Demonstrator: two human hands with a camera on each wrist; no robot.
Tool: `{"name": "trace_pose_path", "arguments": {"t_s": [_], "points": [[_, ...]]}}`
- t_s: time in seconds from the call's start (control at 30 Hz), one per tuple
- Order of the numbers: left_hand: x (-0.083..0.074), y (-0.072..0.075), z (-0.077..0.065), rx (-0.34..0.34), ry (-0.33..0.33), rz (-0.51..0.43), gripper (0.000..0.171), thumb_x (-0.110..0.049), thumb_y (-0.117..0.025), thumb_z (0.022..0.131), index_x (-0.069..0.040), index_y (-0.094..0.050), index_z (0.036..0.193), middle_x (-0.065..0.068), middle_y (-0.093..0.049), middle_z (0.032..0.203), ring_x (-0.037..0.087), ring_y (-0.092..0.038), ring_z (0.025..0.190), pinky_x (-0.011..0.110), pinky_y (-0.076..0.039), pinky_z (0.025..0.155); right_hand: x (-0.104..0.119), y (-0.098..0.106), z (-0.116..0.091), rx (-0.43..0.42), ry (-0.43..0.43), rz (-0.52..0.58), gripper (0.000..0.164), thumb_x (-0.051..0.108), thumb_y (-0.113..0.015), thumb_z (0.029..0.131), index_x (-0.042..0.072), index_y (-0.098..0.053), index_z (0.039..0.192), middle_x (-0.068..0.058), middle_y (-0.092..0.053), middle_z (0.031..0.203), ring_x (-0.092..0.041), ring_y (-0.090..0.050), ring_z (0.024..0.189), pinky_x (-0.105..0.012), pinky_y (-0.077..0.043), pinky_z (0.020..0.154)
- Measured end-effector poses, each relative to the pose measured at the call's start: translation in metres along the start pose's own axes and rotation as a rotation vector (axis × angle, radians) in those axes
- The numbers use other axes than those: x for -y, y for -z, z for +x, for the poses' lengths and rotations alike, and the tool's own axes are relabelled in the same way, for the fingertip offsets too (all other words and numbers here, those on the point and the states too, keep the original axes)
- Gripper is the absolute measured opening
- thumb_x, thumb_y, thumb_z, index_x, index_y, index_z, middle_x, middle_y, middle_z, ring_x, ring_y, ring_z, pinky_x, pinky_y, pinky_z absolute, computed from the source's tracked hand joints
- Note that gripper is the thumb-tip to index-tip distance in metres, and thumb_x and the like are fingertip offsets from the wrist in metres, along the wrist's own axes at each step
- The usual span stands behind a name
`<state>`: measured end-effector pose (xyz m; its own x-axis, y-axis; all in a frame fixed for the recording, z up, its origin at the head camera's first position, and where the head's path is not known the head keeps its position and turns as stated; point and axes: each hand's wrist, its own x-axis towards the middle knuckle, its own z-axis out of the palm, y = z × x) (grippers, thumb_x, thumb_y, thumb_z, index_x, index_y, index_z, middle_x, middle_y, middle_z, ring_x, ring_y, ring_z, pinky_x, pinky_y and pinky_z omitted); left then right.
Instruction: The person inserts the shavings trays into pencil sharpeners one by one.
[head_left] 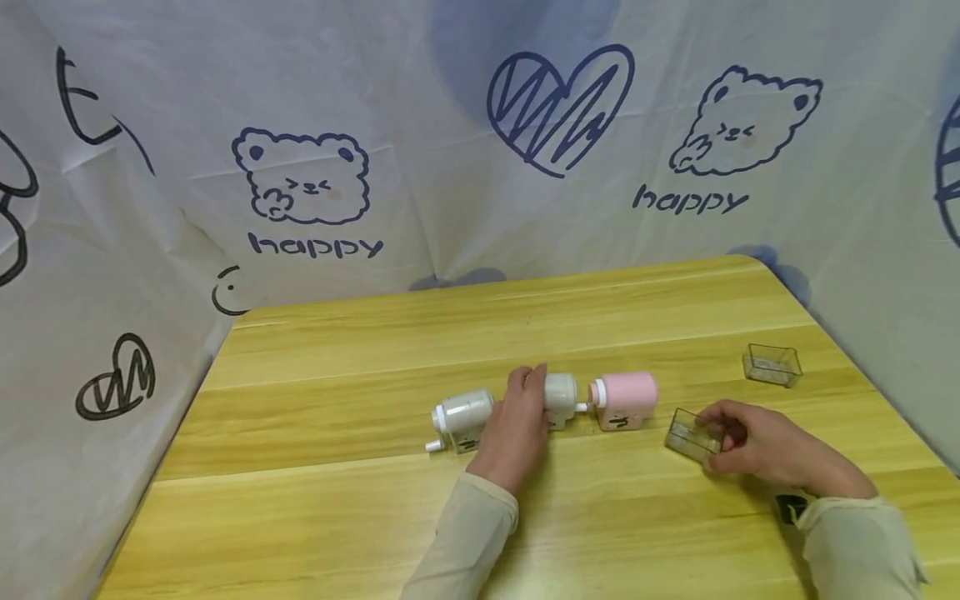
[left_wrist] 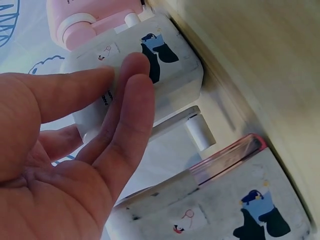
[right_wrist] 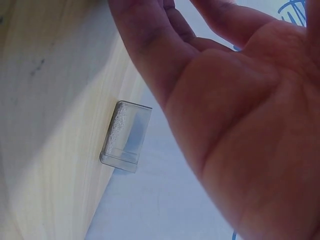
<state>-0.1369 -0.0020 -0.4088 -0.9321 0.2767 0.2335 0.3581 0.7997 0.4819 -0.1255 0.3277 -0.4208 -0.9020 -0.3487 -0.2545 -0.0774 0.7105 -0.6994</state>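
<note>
Three crank pencil sharpeners stand in a row in the head view: a grey pencil sharpener (head_left: pixel 467 410) at left, another grey one (head_left: pixel 560 392) in the middle and a pink one (head_left: pixel 628 396) at right. My left hand (head_left: pixel 517 433) grips the middle grey sharpener, its fingers bent against the body in the left wrist view. Between thumb and fingers, my right hand (head_left: pixel 765 446) holds a small clear drawer (head_left: pixel 688 435) by its right end. That drawer cannot be made out in the right wrist view.
A second clear drawer (head_left: pixel 772 365) lies farther back on the right of the wooden table (head_left: pixel 315 500). White cloth (head_left: pixel 435 167) with drawings hangs behind the table. Beside the right sleeve is a small dark object (head_left: pixel 791 508).
</note>
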Motion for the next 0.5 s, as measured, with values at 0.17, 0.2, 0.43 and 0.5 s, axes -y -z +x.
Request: {"name": "trace_pose_path", "arguments": {"t_s": [0.17, 0.2, 0.43, 0.5], "points": [[0.0002, 0.0001, -0.0016, -0.005, -0.005, -0.002, 0.053, -0.004, -0.065, 0.087, -0.003, -0.045, 0.137, 0.019, -0.05, 0.128, 0.029, -0.063, 0.084, 0.032, -0.052, 0.065, 0.0007, -0.0008, -0.0007, -0.009, 0.002, -0.012, 0.058, 0.028, -0.077, 0.078, 0.001, -0.053, 0.123, -0.005, -0.056, 0.093, -0.013, -0.049, 0.078, -0.03, -0.044, 0.069], [0.0002, 0.0, -0.0017, -0.004, -0.003, -0.007, 0.053, -0.004, -0.065, 0.087, -0.003, -0.045, 0.137, 0.02, -0.05, 0.128, 0.029, -0.063, 0.084, 0.032, -0.052, 0.065, 0.0008, -0.0009, -0.0007, -0.011, 0.001, -0.014, 0.059, 0.028, -0.077, 0.077, 0.001, -0.053, 0.123, -0.005, -0.055, 0.092, -0.013, -0.049, 0.078, -0.03, -0.044, 0.069], [-0.0003, 0.0003, -0.0017, 0.007, 0.017, -0.049, 0.052, -0.003, -0.064, 0.087, -0.002, -0.046, 0.136, 0.021, -0.049, 0.129, 0.029, -0.063, 0.087, 0.03, -0.052, 0.07, 0.0012, -0.0016, -0.0005, -0.011, -0.01, -0.016, 0.06, 0.028, -0.078, 0.076, 0.001, -0.053, 0.124, -0.004, -0.055, 0.093, -0.014, -0.049, 0.079, -0.031, -0.044, 0.069], [-0.0004, 0.0002, -0.0019, 0.007, 0.021, -0.058, 0.052, -0.003, -0.064, 0.088, -0.002, -0.046, 0.136, 0.021, -0.048, 0.129, 0.03, -0.063, 0.089, 0.031, -0.053, 0.071, 0.0015, -0.0018, -0.0008, -0.005, -0.02, -0.01, 0.06, 0.027, -0.077, 0.077, 0.001, -0.053, 0.125, -0.005, -0.055, 0.092, -0.015, -0.049, 0.079, -0.031, -0.043, 0.068]]}}
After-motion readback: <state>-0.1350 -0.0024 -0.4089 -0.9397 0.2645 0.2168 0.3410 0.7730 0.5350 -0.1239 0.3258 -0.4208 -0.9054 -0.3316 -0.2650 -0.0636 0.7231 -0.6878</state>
